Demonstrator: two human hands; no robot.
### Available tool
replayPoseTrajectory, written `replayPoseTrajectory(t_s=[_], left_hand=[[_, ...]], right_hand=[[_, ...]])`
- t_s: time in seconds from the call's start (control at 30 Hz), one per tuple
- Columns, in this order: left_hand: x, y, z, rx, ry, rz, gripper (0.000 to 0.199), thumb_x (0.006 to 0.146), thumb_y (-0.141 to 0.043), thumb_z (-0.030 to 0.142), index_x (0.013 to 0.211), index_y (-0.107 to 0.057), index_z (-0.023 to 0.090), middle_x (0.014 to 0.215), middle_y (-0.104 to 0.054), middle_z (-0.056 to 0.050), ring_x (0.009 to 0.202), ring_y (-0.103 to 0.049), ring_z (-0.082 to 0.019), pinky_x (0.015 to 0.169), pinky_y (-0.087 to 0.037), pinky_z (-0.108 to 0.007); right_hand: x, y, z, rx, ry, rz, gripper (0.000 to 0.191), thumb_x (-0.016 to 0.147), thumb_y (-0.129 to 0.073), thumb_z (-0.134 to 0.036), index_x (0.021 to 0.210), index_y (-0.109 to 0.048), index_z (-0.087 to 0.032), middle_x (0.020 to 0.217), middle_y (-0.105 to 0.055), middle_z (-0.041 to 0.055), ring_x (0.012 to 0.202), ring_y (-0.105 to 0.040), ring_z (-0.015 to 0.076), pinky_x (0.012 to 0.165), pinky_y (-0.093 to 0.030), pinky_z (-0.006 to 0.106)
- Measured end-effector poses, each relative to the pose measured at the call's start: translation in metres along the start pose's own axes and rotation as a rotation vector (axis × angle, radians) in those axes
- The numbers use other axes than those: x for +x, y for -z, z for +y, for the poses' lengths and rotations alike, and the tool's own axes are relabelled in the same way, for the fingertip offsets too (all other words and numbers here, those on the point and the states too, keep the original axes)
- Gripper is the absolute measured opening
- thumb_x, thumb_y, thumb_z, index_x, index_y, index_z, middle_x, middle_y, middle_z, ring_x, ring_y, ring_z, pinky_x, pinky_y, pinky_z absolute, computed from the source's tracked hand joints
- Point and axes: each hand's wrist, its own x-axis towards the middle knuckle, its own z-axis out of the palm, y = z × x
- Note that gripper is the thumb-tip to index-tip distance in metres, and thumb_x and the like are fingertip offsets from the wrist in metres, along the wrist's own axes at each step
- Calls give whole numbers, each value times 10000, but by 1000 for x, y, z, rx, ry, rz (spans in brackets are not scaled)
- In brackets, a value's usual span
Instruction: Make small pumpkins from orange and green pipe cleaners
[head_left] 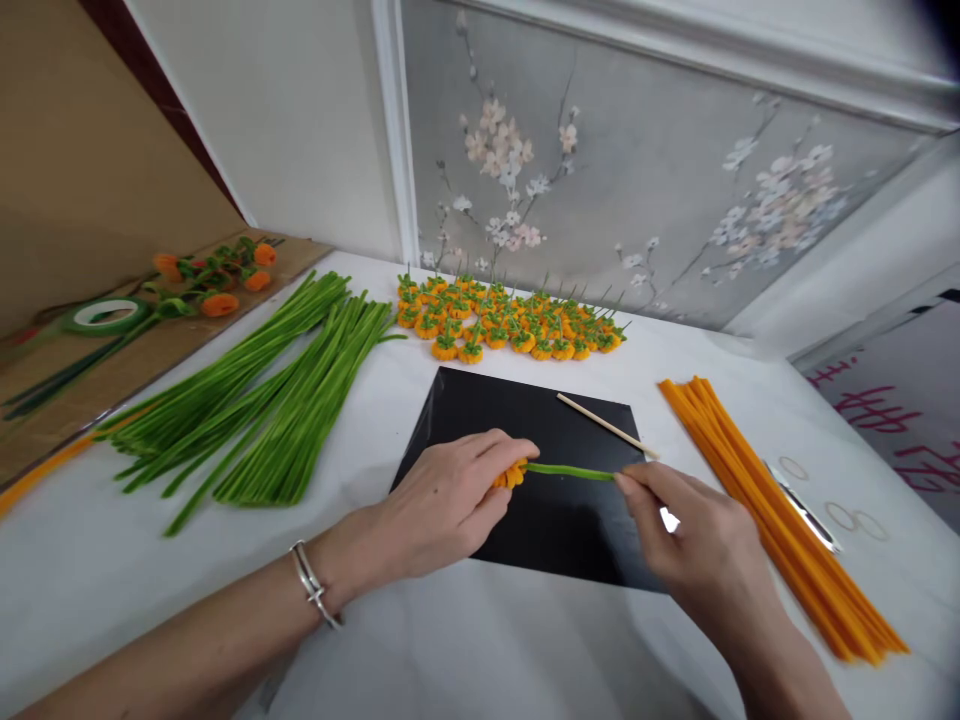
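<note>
My left hand (454,495), with a silver bracelet at the wrist, holds a small orange pipe-cleaner flower (511,474) between thumb and fingers above a black board (555,540). A green pipe cleaner (570,471) stretches from the flower to the right. Its far end is pinched by my right hand (694,530) over the board's right side. Something shiny shows partly between the right fingers, too hidden to make out. Just beyond the hands, a thin wooden stick (600,420) lies slanted across the board's back right corner.
Green pipe cleaners (292,430) lie in bundles at left, orange ones (780,520) at right beside tweezers (806,512) and clear rings (841,516). Several orange flowers (521,325) stand at the back. Green tape (112,315) and finished flowers (220,304) lie on cardboard at far left.
</note>
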Motion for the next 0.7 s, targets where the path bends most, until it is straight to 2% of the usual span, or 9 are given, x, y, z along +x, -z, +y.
replayPoseTrajectory(t_s=[0.07,0.13,0.23,0.3,0.4,0.47,0.53,0.63,0.7], left_hand=[[-1,-6,-2,25,21,29,507,878,-421,139,1370,-326,214,1158,-596,-88,1000,-588,-222,858,-465,-369],[-1,-13,-3,69,30,28,611,874,-429,147,1438,-201,200,1202,-585,-122,1046,-585,-249,875,-475,-413],[-2,-22,-2,116,21,-18,677,852,-426,114,1462,-141,185,1177,-594,-141,1057,-584,-271,865,-495,-448],[-2,-25,-1,80,-9,-25,702,835,-429,89,1463,-132,190,1198,-584,-141,1091,-570,-270,884,-493,-457],[-2,-26,1,-91,-32,13,753,808,-452,55,1461,-129,246,1278,-537,-114,1149,-545,-235,951,-468,-438],[-2,-23,1,-221,11,50,787,783,-504,55,1451,-158,283,1305,-511,-92,1147,-545,-218,958,-467,-409],[-1,-20,0,-320,106,80,773,761,-591,107,1423,-236,290,1285,-518,-83,1099,-566,-221,898,-502,-380],[2,-15,-1,-423,231,56,604,770,-660,233,1319,-409,259,1168,-597,-63,1000,-608,-217,791,-528,-332],[3,-12,-1,-467,243,-2,413,832,-609,281,1229,-503,240,1094,-638,-45,953,-624,-202,754,-521,-301]], right_hand=[[0,-6,-1,-29,29,-84,216,940,-442,-304,930,-634,-206,828,-693,42,701,-630,179,614,-434,289],[1,-12,-8,-89,98,-96,256,940,-450,-336,1078,-623,-208,1055,-674,104,960,-619,251,787,-443,377],[1,-21,-29,-193,143,-46,247,899,-543,-367,1096,-635,-250,1367,-497,151,1241,-446,360,979,-288,568],[1,-25,-41,-202,135,-15,203,879,-585,-342,1052,-651,-258,1432,-427,141,1298,-374,376,1009,-224,606],[1,-27,-49,-166,111,33,104,882,-582,-238,899,-681,-260,1427,-439,92,1328,-332,360,1025,-201,607],[1,-27,-47,-137,103,63,157,884,-563,-201,797,-685,-247,1421,-441,72,1345,-296,367,1018,-205,611],[1,-24,-42,-127,94,101,186,887,-552,-203,767,-690,-240,1432,-418,69,1353,-267,387,1006,-215,620],[1,-21,-36,-143,86,156,173,882,-570,-243,777,-707,-255,1462,-369,66,1359,-230,422,981,-232,637],[1,-20,-35,-163,104,162,150,875,-589,-271,799,-718,-269,1472,-353,68,1368,-187,447,965,-235,658]])
